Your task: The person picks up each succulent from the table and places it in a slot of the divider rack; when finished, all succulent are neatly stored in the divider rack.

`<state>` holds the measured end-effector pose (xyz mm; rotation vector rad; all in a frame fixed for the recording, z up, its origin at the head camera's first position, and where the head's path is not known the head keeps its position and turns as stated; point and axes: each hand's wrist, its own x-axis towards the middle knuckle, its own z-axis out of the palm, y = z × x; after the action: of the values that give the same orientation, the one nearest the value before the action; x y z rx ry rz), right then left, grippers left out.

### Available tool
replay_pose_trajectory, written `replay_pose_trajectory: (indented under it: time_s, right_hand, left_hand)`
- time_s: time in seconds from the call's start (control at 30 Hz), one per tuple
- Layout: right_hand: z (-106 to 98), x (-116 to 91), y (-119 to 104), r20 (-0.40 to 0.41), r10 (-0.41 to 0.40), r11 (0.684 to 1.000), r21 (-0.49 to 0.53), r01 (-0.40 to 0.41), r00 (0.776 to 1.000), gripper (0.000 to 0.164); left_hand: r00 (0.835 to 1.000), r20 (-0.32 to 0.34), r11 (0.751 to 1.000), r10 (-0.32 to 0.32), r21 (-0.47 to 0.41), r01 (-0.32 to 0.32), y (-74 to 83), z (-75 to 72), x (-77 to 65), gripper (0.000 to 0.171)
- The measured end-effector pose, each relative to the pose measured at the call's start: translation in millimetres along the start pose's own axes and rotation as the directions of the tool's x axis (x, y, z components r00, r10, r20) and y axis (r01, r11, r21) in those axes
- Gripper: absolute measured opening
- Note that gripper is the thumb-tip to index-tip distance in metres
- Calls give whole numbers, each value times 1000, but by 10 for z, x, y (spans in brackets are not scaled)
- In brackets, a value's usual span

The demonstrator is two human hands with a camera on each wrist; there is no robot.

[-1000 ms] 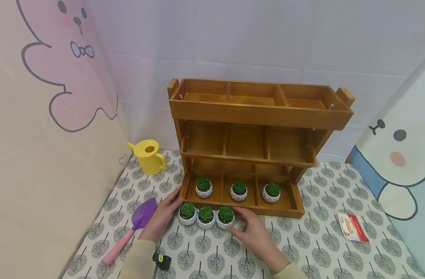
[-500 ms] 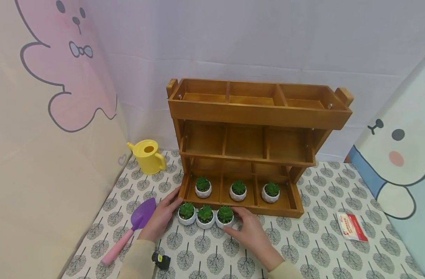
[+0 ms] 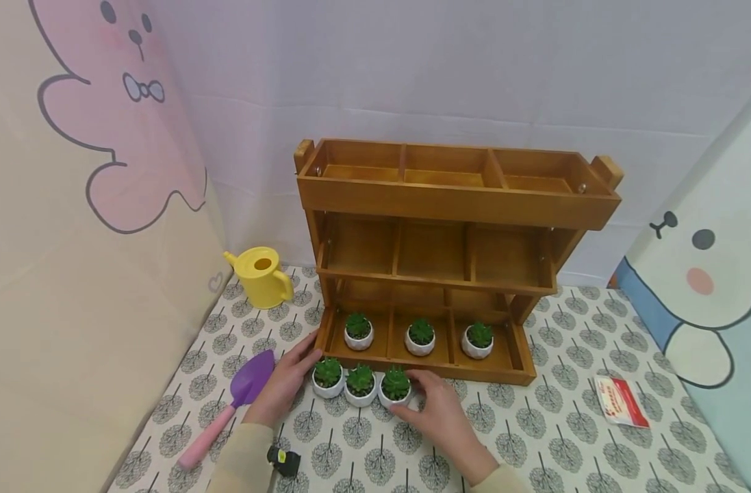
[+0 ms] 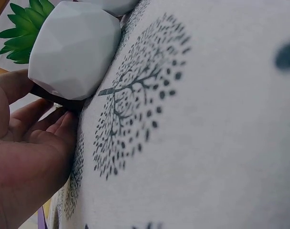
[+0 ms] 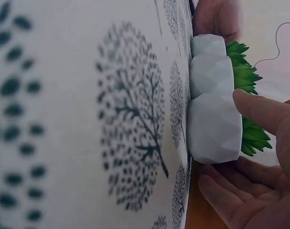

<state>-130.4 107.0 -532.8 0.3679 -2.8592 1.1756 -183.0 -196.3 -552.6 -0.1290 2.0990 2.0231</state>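
Note:
Three small succulents in white faceted pots stand in a row before the wooden shelf [image 3: 461, 370]: a left one [image 3: 328, 378], a middle one [image 3: 360, 385] and a right one [image 3: 395, 387]. My right hand [image 3: 438, 413] holds the right potted succulent, thumb at its near rim and fingers round its far right side, also seen in the right wrist view. At the shelf's front left corner, my left hand [image 3: 284, 385] grips the wood between thumb and fingers. The thumb [image 4: 16, 85] lies close beside the left pot [image 4: 75, 52]; whether they touch I cannot tell.
Several similar succulents, such as one [image 3: 420, 337], sit in the shelf's bottom compartments. On the left are a purple trowel with a pink handle [image 3: 207, 438] and a yellow watering can [image 3: 263, 284]. A red-and-white packet [image 3: 621, 402] lies at the right on the tree-patterned cloth [image 3: 572, 445].
The row of three pots has shifted slightly left and toward me, most clearly the right one. My right hand has moved with it. My left hand stays at the shelf corner.

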Motion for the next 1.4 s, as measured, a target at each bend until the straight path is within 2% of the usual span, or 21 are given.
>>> replay_pose_trajectory:
  time_s: [0.5,0.87,1.2,1.4]
  right_hand:
    - [102,78,3,37,23,1000,14,-24,999,73]
    - [19,48,4,86,50,998,36,-53,995,75]
    - [-36,27,40,119,18,998,59,-25,993,74]
    - [-71,9,35,108,1,999,46,-6,994,71]
  left_hand:
    - [1000,1,1000,2,-5,-2,-3,15,-3,59]
    - [1000,-16,1000,-2,-22,1,-27,25,20,58]
    - [1000,-4,1000,3,-21,-3,-9,4,2,58]
    - [1000,-5,1000,9,-20,-9,-26,4,13,58]
